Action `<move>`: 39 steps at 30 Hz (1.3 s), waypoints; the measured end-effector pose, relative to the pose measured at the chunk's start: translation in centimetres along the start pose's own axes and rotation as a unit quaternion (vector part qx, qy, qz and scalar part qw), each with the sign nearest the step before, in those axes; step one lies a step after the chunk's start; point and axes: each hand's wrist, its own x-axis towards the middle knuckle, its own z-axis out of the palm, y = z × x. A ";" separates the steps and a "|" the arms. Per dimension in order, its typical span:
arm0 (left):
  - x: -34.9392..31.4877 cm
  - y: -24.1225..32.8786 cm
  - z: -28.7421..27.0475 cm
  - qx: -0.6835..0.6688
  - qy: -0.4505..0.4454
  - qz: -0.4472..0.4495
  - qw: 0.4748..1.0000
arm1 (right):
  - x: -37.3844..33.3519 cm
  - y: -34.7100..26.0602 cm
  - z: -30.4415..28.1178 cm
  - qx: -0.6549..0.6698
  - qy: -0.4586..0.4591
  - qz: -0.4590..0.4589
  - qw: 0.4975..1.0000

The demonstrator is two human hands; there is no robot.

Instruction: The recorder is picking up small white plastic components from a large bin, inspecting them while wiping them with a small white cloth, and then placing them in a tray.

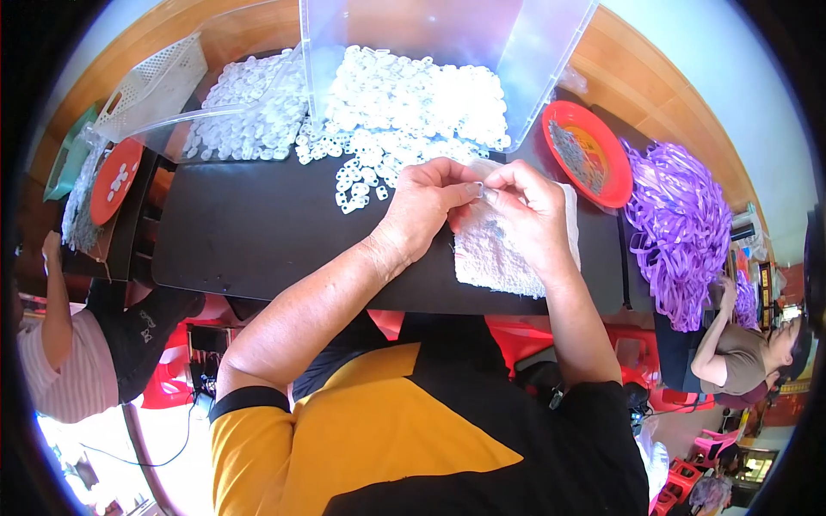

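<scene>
Over a folded white towel (499, 262), my left hand (420, 211) and my right hand (532, 215) meet fingertip to fingertip. Both pinch a small pale piece (480, 188) between thumb and forefinger. Fingers cover most of it, so its exact shape is hard to see. Just beyond my hands, small white plastic pieces with holes (361, 182) lie scattered on the dark table. They spread out from a large heap of white pieces (417, 95) inside a clear plastic box (535, 73) whose open side faces me.
At the right, a red basin (613, 159) holds small grey parts (575, 153); beyond it hangs a bundle of purple ribbons (680, 224). Another clear bin (168, 138) with white pieces stands left. People sit either side, near a red dish (114, 182) and a white basket (155, 86).
</scene>
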 end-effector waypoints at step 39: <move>-0.4 -0.6 0.5 0.064 0.040 0.047 0.996 | -0.3 0.2 1.3 0.054 0.019 -0.046 0.997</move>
